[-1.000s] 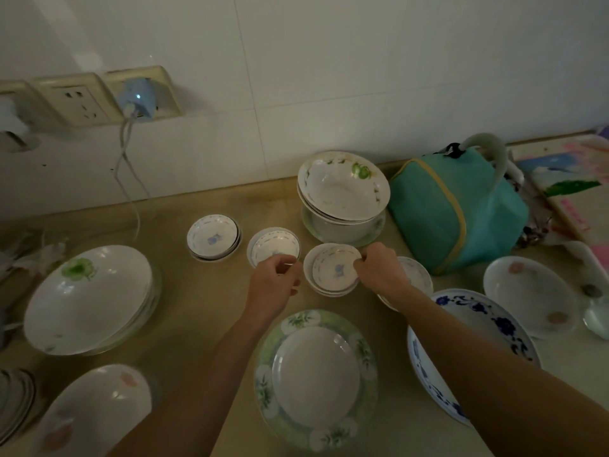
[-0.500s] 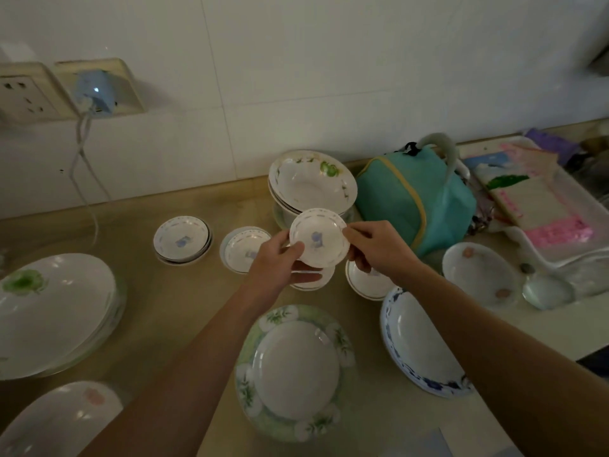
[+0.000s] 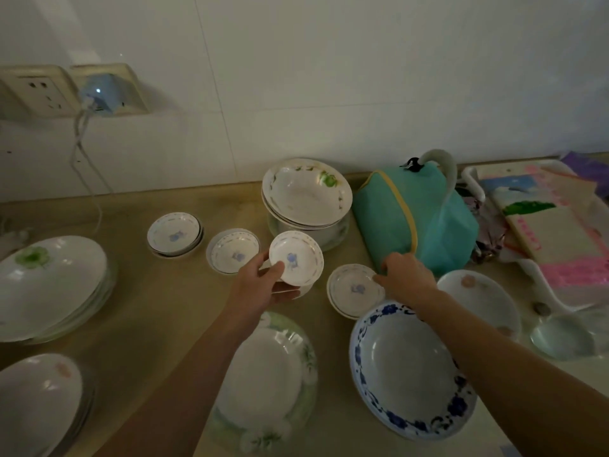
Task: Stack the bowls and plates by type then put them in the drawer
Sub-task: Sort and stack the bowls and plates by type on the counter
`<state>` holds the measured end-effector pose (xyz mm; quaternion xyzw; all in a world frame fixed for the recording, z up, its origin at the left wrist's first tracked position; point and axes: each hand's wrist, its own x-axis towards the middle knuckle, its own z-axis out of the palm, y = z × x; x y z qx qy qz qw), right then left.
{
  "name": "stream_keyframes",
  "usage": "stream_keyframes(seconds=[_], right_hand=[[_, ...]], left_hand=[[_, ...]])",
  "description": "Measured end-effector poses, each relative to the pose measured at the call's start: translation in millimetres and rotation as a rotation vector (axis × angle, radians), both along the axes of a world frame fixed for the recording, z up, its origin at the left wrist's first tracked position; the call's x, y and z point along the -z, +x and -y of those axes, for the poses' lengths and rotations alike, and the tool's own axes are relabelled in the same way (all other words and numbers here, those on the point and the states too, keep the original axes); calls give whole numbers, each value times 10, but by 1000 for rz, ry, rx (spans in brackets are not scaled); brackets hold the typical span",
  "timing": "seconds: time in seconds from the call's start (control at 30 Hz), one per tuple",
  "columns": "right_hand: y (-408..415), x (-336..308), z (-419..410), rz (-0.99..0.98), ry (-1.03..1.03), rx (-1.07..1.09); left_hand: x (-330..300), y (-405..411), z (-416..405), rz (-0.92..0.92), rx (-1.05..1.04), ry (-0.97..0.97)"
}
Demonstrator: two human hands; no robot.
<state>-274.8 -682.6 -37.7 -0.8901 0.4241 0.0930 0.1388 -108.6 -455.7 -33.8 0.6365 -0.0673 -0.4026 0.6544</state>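
Holding one small saucer (image 3: 296,257) tilted above the middle of the worktop (image 3: 138,301), the left hand (image 3: 260,285) pinches its rim, probably to add it to a same-type pile. The right hand (image 3: 407,275) grasps the rim of the saucer stack (image 3: 354,290) beside it. The drawer is not visible, and dim light hides how many saucers lie there.

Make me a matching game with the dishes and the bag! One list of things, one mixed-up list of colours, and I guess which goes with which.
Things:
1. big bowl nearest the right arm
2. bag by the wall
3. plate under the left arm
4. small dish that the left hand holds

Colours:
A. teal with a yellow stripe
B. white with a small blue mark in the middle
C. white with blue flowers round the rim
D. white with a pale green rim

Pairs: 1-C, 2-A, 3-D, 4-B
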Motion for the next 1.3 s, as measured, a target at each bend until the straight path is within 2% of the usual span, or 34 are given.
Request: stream_keyframes(seconds=[0.33,0.47,1.03,1.17,1.3], right_hand=[[52,5,84,44,-59,-189],[47,-28,99,41,-13,-215],[-9,62,145,120,159,-128],[-4,1,160,171,166,-117],[-24,-51,214,241,258,-66]], left_hand=[[34,-190,61,-25,-99,-34],[52,-213,80,-22,-114,-24],[157,-355,119,-45,-144,-27],[179,-374,138,25,-137,20],[162,-384,173,98,-128,60]])
